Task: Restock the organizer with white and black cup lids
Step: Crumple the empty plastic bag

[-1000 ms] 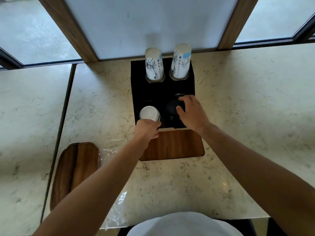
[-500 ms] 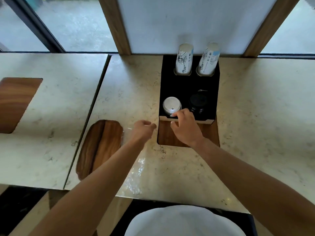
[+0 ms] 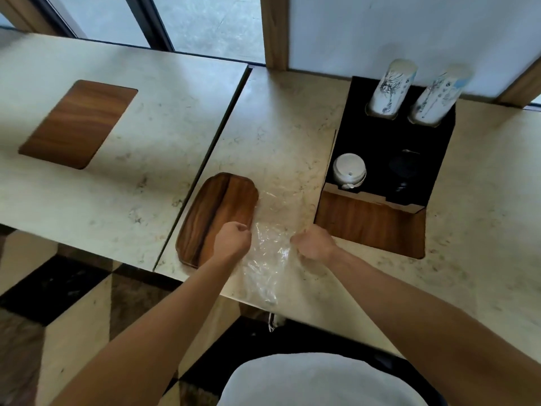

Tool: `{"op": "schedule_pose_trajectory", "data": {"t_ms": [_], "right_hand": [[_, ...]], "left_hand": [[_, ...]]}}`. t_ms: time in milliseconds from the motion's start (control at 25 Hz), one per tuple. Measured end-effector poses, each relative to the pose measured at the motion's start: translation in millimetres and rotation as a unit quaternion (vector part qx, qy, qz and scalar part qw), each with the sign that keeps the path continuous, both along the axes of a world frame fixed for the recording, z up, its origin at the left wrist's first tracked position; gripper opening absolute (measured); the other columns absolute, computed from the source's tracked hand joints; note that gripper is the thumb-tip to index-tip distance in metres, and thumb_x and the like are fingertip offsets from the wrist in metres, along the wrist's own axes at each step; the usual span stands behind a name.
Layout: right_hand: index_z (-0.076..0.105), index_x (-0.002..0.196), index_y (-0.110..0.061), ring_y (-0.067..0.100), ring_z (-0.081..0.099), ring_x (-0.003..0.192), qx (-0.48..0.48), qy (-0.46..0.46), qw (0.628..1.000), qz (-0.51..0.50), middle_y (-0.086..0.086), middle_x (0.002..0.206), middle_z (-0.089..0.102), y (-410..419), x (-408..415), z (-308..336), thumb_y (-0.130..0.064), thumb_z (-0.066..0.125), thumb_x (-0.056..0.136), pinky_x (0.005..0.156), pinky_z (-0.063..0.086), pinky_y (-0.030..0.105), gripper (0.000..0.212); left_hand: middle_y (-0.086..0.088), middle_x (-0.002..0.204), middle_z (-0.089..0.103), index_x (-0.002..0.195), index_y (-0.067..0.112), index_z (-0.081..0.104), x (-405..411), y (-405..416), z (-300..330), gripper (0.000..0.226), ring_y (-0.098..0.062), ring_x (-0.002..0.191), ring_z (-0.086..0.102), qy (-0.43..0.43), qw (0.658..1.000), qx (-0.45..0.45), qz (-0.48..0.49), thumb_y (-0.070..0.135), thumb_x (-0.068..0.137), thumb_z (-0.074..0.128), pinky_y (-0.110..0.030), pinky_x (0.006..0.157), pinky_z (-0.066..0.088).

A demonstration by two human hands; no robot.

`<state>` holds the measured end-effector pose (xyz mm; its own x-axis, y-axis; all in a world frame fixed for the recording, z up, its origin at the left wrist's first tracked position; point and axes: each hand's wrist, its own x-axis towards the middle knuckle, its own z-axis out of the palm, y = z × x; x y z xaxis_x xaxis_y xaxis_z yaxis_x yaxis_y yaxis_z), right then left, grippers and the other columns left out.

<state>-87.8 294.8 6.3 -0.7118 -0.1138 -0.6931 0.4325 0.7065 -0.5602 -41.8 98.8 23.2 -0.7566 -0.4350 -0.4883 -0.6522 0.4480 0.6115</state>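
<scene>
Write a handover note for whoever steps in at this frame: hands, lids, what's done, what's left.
Left hand: fingers curled at the left edge of the plastic wrap, apparently pinching it.
Right hand: curled at the wrap's right edge, likewise.
Organizer: white lids in the front left slot, black lids in the front right slot, two cup stacks behind.
Done: both lid slots hold lids.
Left: clear the empty wrap, which lies beside the wooden tray at the counter's front edge.

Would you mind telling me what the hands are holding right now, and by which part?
Both hands grip the clear plastic wrapper: left hand at its left edge, right hand at its right edge.
</scene>
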Motion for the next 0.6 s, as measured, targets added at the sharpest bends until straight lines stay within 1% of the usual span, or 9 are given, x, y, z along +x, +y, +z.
{"op": "schedule_pose_trajectory", "data": {"t_ms": [80,160,240,280,320,400,480,560,600], "right_hand": [[0.061,0.061,-0.01,0.029,0.06,0.063,-0.042,-0.038,0.996,-0.068,0.012,0.066,0.063,-6,7,-8,-0.016,0.062,0.086,0.066,0.049,0.041,0.025],[0.063,0.063,-0.01,0.029,0.067,0.064,-0.051,-0.024,0.993,-0.099,0.012,0.067,0.069,-9,11,-13,-0.018,0.065,0.087,0.07,0.057,0.042,0.026],[0.062,0.068,-0.011,0.028,0.07,0.065,-0.053,0.006,0.99,-0.129,0.014,0.069,0.072,-13,17,-18,-0.019,0.068,0.09,0.071,0.06,0.042,0.024],[0.061,0.072,-0.011,0.027,0.069,0.063,-0.061,0.012,0.987,-0.149,0.013,0.069,0.07,-15,19,-20,-0.018,0.069,0.091,0.07,0.06,0.042,0.022],[0.06,0.078,-0.01,0.025,0.066,0.061,-0.073,0.01,0.983,-0.17,0.012,0.07,0.069,-16,22,-21,-0.015,0.068,0.093,0.07,0.06,0.043,0.018],[0.06,0.087,-0.007,0.023,0.062,0.06,-0.1,0.003,0.974,-0.205,0.013,0.075,0.065,-14,24,-21,-0.009,0.066,0.095,0.072,0.06,0.046,0.01],[0.063,0.091,-0.006,0.02,0.06,0.059,-0.13,0.001,0.965,-0.227,0.012,0.076,0.064,-7,24,-16,-0.008,0.064,0.097,0.061,0.059,0.038,0.007],[0.067,0.095,-0.008,0.017,0.06,0.058,-0.156,0.003,0.957,-0.243,0.009,0.077,0.066,5,25,-6,-0.008,0.063,0.099,0.048,0.051,0.023,0.005],[0.069,0.099,-0.007,0.016,0.061,0.059,-0.163,0.005,0.955,-0.248,0.008,0.078,0.067,11,26,-2,-0.008,0.063,0.099,0.045,0.049,0.02,0.006]], "left_hand": [[-0.006,0.089,0.071,0.091,0.01,0.078,7,-2,-7,0.022,-0.028,0.086,0.069,-0.014,1.0,0.006,-0.02,0.01,0.092,0.055,-0.043,0.082,0.057],[-0.004,0.079,0.067,0.079,0.014,0.071,9,0,-13,0.021,-0.027,0.079,0.064,-0.019,0.999,0.017,-0.021,0.007,0.09,0.054,-0.039,0.074,0.055],[-0.01,0.085,0.071,0.089,0.01,0.074,9,3,-18,0.02,-0.028,0.082,0.066,-0.024,0.998,0.056,0.0,0.005,0.091,0.055,-0.04,0.077,0.058],[-0.016,0.091,0.072,0.094,0.007,0.074,8,3,-20,0.018,-0.03,0.085,0.067,-0.028,0.996,0.08,0.018,0.005,0.092,0.056,-0.046,0.083,0.06],[-0.02,0.094,0.072,0.092,0.006,0.071,8,3,-23,0.014,-0.03,0.084,0.067,-0.031,0.994,0.101,0.033,0.005,0.092,0.057,-0.05,0.086,0.061],[-0.02,0.087,0.067,0.089,0.006,0.066,5,3,-29,0.01,-0.03,0.078,0.065,-0.038,0.989,0.131,0.052,0.003,0.093,0.058,-0.049,0.081,0.062],[-0.017,0.079,0.061,0.093,-0.001,0.066,2,4,-31,0.01,-0.028,0.069,0.06,-0.046,0.985,0.158,0.059,0.0,0.092,0.055,-0.039,0.068,0.057],[-0.016,0.075,0.057,0.084,-0.001,0.064,-2,8,-32,0.012,-0.025,0.062,0.054,-0.051,0.979,0.192,0.049,-0.002,0.089,0.054,-0.031,0.057,0.048],[-0.016,0.075,0.058,0.081,0.001,0.064,-5,11,-31,0.013,-0.022,0.059,0.054,-0.052,0.974,0.215,0.045,-0.001,0.091,0.055,-0.027,0.052,0.046]]}}
